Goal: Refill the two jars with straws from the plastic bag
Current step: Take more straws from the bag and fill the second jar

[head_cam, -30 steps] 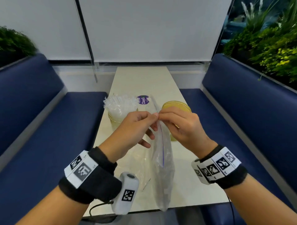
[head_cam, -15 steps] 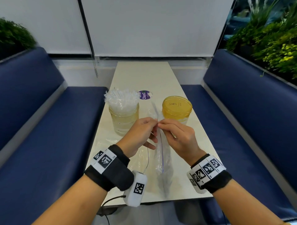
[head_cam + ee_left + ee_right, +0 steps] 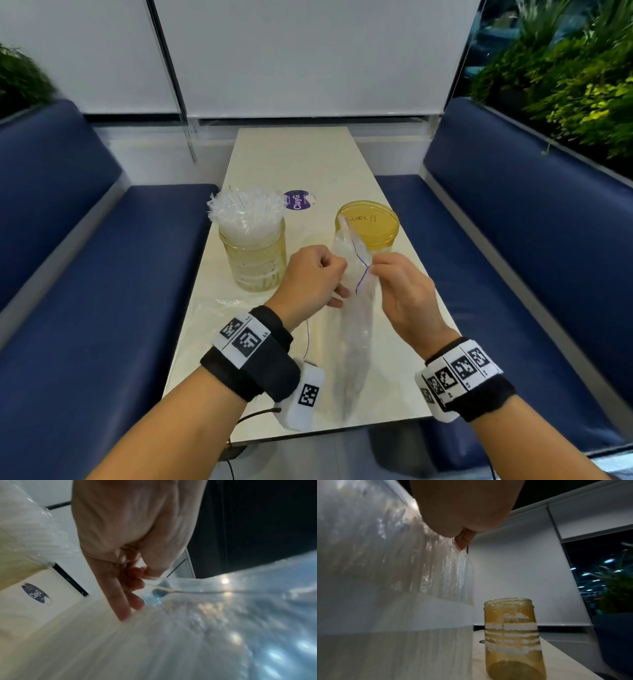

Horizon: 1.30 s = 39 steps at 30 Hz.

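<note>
Now, on the left of the table (image 3: pixel 308 161), the first jar (image 3: pixel 252 255) is already full of straws (image 3: pixel 245 212), while loose plastic wrap (image 3: pixel 227 302) lies near its base. The left hand (image 3: pixel 310 279) pinches one lip of the plastic bag (image 3: pixel 354 329), and the right hand (image 3: pixel 404 291) pinches the other lip. Half a second ago the two hands were together at the zip seal; now they are apart, so the mouth of the bag has begun to open. This probably means more straws can soon be taken out. Behind the bag, on the right, the second jar (image 3: pixel 368 224) looks empty in the right wrist view.
</note>
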Motion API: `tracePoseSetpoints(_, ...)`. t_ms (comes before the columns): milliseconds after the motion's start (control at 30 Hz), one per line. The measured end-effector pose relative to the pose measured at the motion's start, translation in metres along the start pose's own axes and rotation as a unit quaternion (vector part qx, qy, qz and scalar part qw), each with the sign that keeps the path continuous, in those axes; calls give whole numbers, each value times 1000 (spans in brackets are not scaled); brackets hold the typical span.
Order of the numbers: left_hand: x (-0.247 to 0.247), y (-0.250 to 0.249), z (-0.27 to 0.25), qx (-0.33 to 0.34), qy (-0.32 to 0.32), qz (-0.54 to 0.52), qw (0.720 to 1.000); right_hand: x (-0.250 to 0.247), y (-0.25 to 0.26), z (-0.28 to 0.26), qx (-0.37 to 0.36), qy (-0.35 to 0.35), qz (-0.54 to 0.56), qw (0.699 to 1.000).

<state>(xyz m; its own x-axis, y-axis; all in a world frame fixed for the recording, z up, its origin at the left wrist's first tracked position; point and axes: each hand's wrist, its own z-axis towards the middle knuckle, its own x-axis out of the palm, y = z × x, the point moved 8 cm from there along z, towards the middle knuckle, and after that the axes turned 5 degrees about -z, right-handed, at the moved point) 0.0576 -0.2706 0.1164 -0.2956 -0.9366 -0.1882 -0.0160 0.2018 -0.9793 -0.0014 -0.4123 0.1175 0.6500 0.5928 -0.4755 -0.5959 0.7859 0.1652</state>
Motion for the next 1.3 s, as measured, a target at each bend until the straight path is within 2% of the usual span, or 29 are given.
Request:
tracePoseSetpoints(167,7,-6,0,22,22,44,999,-11,-8,13,117,23,78,990)
tracePoseSetpoints(233,13,-6,-1,23,30,24,999,-15,-18,23,204,9,60,977)
tracePoseSetpoints(267,16,-5,-1,23,34,13,999,-14,-27,27,257,29,26,966)
tracePoseSetpoints(333,17,-1,-2,22,32,-7,999,0,-42,28,341,160,-53,925)
tracePoseSetpoints(400,15,3,-2,20,18,-23,999,12,-50,22,388,277,-31,878)
tracePoseSetpoints(467,11,6,-1,20,4,-35,999,18,-54,17,402,332,27,853)
tracePoseSetpoints(533,7,6,-2,21,-4,-48,999,18,-60,15,398,349,44,847)
tracePoseSetpoints(667,-6,-1,-5,39,-45,-31,998,-5,-73,22,409,259,-6,875)
tracePoseSetpoints(800,-30,-23,-7,74,-98,33,992,-39,-70,48,352,148,-96,919)
tracePoseSetpoints(933,-28,-65,-12,110,-62,112,986,-56,-51,80,274,62,-94,955)
tracePoseSetpoints(1033,-34,-103,-16,131,-74,188,970,-69,-34,105,232,15,-86,969)
tracePoseSetpoints(1167,-63,-161,-30,184,-133,236,945,-82,-21,132,207,-14,-45,977)
tracePoseSetpoints(1300,-91,-188,-49,227,-181,244,925,-69,-16,141,202,17,-43,978)
